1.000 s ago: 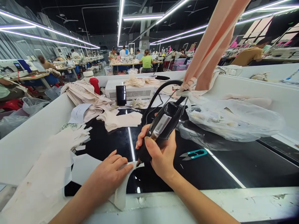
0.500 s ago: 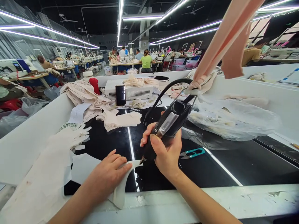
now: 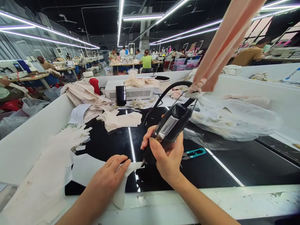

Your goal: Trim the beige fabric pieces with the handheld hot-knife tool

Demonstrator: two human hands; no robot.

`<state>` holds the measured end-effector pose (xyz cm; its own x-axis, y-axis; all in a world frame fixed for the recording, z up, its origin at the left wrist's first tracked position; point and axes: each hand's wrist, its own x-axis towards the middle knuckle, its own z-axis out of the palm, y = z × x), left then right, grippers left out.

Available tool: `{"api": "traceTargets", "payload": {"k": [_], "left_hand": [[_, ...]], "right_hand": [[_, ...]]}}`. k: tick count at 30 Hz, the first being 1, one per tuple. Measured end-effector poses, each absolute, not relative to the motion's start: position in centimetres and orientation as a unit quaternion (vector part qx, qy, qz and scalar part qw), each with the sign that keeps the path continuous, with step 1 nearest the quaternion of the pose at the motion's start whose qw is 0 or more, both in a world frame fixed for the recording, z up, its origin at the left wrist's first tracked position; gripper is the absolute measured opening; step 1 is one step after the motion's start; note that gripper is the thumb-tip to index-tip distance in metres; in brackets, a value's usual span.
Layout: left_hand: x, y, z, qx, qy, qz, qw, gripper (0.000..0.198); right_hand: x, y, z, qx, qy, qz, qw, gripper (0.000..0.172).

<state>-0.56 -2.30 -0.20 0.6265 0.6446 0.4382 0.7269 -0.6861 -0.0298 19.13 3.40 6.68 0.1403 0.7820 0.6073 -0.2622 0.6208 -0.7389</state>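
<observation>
My right hand (image 3: 167,156) is wrapped round a black corded hand tool (image 3: 172,123) with a metal lever, my thumb near the lever's lower end. The tool's narrow tip (image 3: 143,163) points down and meets the right end of a small off-white fabric piece (image 3: 120,190). My left hand (image 3: 109,175) rests on that piece, fingers stretched forward and pressing it down, with the thumb a little apart. The palm hides part of the fabric. A strip of pink cloth (image 3: 225,40) is tied to the tool's upper end and runs up out of view.
Teal thread snips (image 3: 195,153) lie right of my right hand on the black tabletop (image 3: 211,175). Cut fabric pieces (image 3: 122,120) are stacked ahead, with more (image 3: 47,168) at left. A phone (image 3: 121,95) leans on a vented white box (image 3: 140,92). A clear plastic bag (image 3: 239,122) lies right.
My left hand has slid back slightly toward me and its fingers have drawn closer together. The tool shifted slightly, its tip still at the fabric's end. The pink strip's loose end swung leftward.
</observation>
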Motion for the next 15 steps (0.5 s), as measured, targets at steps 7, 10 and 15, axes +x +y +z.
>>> {"api": "traceTargets", "payload": {"k": [7,10,15], "left_hand": [[-0.6,-3.5,-0.9,-0.884,-0.42,-0.197,0.056,0.063],[-0.5,-3.5,-0.7,-0.884,-0.415,-0.207,0.056,0.062],[-0.5,-3.4,-0.4,-0.885,-0.412,-0.21,0.06,0.064]], "right_hand": [[19.3,2.2,6.6,-0.257,-0.544,0.345,0.721,0.039],[19.3,1.8,6.6,-0.262,-0.544,0.34,0.721,0.039],[19.4,1.2,6.5,-0.27,-0.545,0.323,0.725,0.041]]}}
